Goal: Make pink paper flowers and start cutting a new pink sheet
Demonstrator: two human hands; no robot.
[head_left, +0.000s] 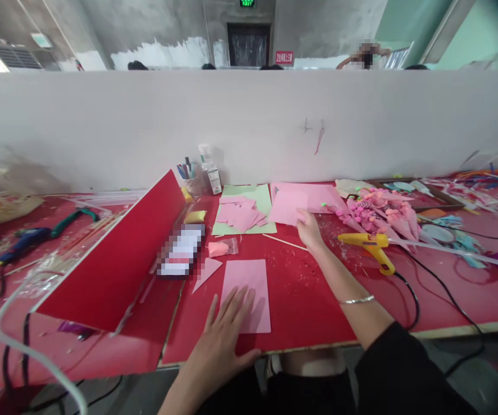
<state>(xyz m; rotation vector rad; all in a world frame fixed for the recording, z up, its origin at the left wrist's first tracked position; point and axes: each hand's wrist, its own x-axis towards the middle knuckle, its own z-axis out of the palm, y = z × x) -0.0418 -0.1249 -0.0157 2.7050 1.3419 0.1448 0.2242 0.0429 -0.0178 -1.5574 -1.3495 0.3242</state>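
My left hand (pixel 223 337) lies flat with fingers spread on the lower part of a pink paper sheet (pixel 249 282) at the front of the red table (pixel 309 300). My right hand (pixel 308 230) reaches forward, its fingers resting on the near edge of another pink sheet (pixel 290 206) farther back. A silver bangle sits on that wrist. A small pink paper triangle (pixel 206 271) lies just left of the front sheet. A pile of cut pink pieces (pixel 240 214) rests on a green sheet (pixel 260 199).
A yellow glue gun (pixel 372 245) with a black cord lies right of my right hand, beside a pink paper-cone bouquet (pixel 378 213). A tilted red board (pixel 119 253) stands at the left. A pen cup (pixel 191 176) and bottle stand by the white partition (pixel 249 121).
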